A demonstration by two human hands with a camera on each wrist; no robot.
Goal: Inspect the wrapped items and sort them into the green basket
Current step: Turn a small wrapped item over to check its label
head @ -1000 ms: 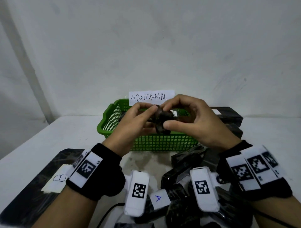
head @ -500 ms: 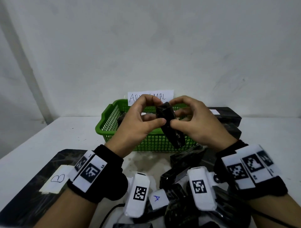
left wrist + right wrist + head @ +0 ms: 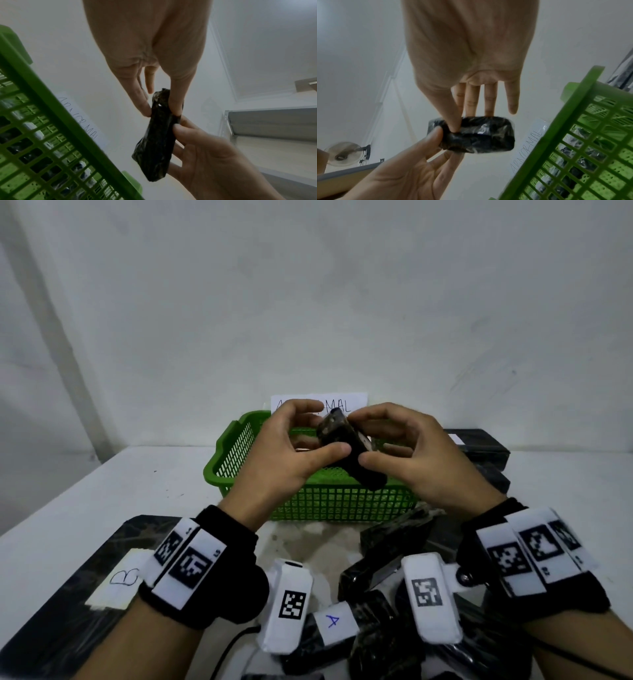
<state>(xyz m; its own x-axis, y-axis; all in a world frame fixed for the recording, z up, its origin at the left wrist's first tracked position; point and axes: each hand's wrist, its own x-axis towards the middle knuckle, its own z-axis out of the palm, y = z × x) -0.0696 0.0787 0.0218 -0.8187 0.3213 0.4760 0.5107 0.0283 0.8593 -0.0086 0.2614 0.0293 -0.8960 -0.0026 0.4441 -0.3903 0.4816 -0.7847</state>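
Both hands hold one black wrapped item [image 3: 349, 450] in the air over the green basket [image 3: 219, 470]. The item stands tilted, its upper end toward the wall. My left hand [image 3: 329, 428] pinches its upper part between thumb and fingers. My right hand [image 3: 361, 440] pinches it from the other side. The left wrist view shows the left hand [image 3: 161, 111] nipping the item [image 3: 157, 135] near its crumpled top, with the right hand's fingers along its side. In the right wrist view the right hand [image 3: 462, 121] grips the item [image 3: 479, 135]. The basket [image 3: 573, 121] holds several wrapped items.
A paper label reading ABNORMAL [image 3: 346, 405] stands behind the basket. Several black wrapped items [image 3: 394, 542] lie piled near me, one with an A tag [image 3: 332, 621]. A dark tray with a B tag [image 3: 123, 580] lies front left. Black boxes [image 3: 479, 443] sit right of the basket.
The item was turned in both hands from lying crosswise to standing tilted on end, and the hands lifted it slightly toward the label.
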